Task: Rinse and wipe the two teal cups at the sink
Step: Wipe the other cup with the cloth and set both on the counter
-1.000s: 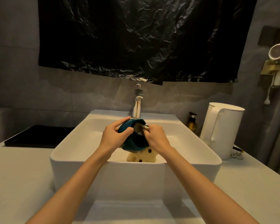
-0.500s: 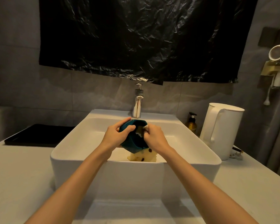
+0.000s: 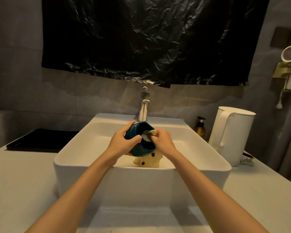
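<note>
Teal glazed ceramic, the faceted cup hangs over the near half of the white rectangular basin, the left hand curled round its outer wall while the right hand pinches the pale yellow, dark-spotted cloth into its mouth. I judge the danger is a wet wall slipping from that 1-handed hold as the cloth drags, chipping it on the basin. It lies tilted, mouth toward the right hand, long axis running left-to-right below the chrome tap.

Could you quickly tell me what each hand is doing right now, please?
Left hand: grips the teal cup, tilted.
Right hand: pinches the yellow cloth at the cup's mouth.
</note>
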`<state>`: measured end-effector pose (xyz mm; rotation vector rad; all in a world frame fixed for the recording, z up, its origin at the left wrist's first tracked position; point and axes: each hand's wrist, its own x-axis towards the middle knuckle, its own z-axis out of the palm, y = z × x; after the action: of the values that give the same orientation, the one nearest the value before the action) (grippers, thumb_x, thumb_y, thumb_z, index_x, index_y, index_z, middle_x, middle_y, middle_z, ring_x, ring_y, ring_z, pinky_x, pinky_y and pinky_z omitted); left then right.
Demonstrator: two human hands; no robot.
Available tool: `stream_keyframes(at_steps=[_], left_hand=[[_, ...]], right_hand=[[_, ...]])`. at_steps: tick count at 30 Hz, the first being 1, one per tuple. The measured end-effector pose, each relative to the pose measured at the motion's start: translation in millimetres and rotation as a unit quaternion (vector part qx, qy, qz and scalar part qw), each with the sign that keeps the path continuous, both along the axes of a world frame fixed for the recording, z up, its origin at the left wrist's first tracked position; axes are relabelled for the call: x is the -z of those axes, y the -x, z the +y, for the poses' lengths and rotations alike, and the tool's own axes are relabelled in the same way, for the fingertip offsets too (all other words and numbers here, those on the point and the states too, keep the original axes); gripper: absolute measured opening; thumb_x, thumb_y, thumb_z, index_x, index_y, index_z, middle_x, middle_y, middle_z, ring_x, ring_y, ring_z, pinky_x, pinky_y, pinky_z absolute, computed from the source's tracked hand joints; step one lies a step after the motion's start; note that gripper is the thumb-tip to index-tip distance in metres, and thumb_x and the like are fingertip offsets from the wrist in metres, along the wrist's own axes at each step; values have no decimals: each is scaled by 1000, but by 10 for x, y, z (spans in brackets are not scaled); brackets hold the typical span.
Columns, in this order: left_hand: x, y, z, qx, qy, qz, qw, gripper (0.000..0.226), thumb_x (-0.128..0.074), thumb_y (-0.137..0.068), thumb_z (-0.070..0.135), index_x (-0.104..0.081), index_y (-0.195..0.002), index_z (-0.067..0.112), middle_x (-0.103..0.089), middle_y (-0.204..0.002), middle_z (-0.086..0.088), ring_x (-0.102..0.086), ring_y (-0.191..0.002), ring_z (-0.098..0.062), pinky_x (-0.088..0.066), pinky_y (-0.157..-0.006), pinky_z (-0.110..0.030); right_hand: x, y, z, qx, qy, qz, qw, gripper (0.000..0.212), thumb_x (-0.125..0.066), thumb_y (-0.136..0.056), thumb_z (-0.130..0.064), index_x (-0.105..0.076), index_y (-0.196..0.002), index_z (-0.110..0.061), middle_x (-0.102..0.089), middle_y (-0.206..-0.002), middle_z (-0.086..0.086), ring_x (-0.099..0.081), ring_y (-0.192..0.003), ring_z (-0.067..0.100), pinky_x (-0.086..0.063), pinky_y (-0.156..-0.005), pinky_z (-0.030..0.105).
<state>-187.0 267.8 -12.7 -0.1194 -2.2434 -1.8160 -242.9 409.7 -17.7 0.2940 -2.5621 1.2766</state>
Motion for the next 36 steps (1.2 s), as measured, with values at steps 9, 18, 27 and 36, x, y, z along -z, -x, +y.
stream_keyframes(at_steps=[9, 18, 27, 36], left_hand=[[-9, -27, 9, 21, 19, -33, 999, 52, -61, -89, 14, -44, -134, 33, -47, -125, 2, -51, -110, -25, -58, -72, -39], [-19, -39, -13, 0, 17, -42, 999, 54, -60, -91, 19, -41, -140, 31, -47, -132, -1, -52, -114, -27, -57, -70, -36], [-41, -26, 12, 18, -11, -47, 999, 48, -58, -91, 21, -44, -135, 35, -50, -119, -2, -51, -103, -21, -55, -60, -27], [4, 41, -14, -12, -52, 4, 999, 60, -71, -81, 10, -43, -128, 34, -52, -130, -9, -56, -102, -25, -57, -65, -30]], right_hand=[[-16, 7, 50, -27, -19, -48, 998, 19, -57, -92, -5, -61, -110, -7, -64, -111, 13, -60, -98, 22, -54, -80, 29], [-21, -37, 56, -93, -43, -70, 992, 33, -50, -93, 2, -51, -123, -12, -55, -115, 5, -55, -113, 24, -52, -88, 32], [10, -27, 55, -17, -90, 5, 996, 23, -46, -100, -22, -63, -107, -8, -64, -100, 10, -61, -93, 22, -57, -81, 32], [9, 34, -12, -7, 36, -140, 990, 19, -45, -96, -4, -54, -112, -5, -56, -104, 11, -55, -89, 18, -45, -57, 16]])
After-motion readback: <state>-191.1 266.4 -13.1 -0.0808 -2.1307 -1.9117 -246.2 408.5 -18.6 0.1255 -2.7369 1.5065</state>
